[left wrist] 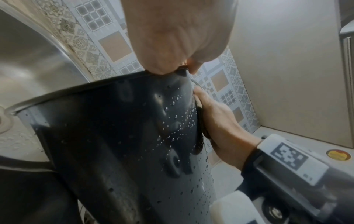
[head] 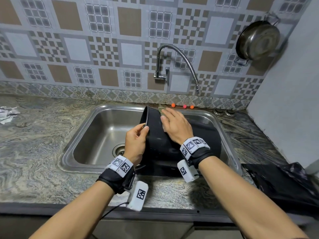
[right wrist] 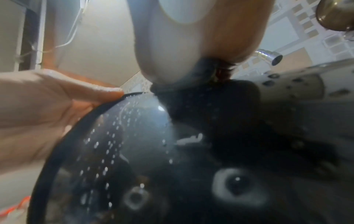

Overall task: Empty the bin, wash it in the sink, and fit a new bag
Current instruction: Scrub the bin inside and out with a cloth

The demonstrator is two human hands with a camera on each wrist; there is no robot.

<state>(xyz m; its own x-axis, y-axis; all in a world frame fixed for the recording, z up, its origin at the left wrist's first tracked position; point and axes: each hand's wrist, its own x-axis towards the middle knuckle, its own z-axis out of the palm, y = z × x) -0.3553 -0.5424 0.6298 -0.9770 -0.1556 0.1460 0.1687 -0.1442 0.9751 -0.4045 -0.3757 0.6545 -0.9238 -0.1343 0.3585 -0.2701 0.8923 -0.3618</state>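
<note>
Since the bin (head: 160,145) is lying on its side in the sink (head: 96,125), wet and slick, my left hand (head: 135,144) pinches the stiff rim while my right hand (head: 176,125) lies open-fingered on the wall. Feels light; the rim's the safest hold.

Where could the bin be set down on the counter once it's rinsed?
Bare counter left of the sink, below the crumpled paper. The right side is crowded: the black bag fills it. The bin takes the sink's right half.

Even indoor light, wide-angle edge warping, wrist views blurred, soft shadows
</note>
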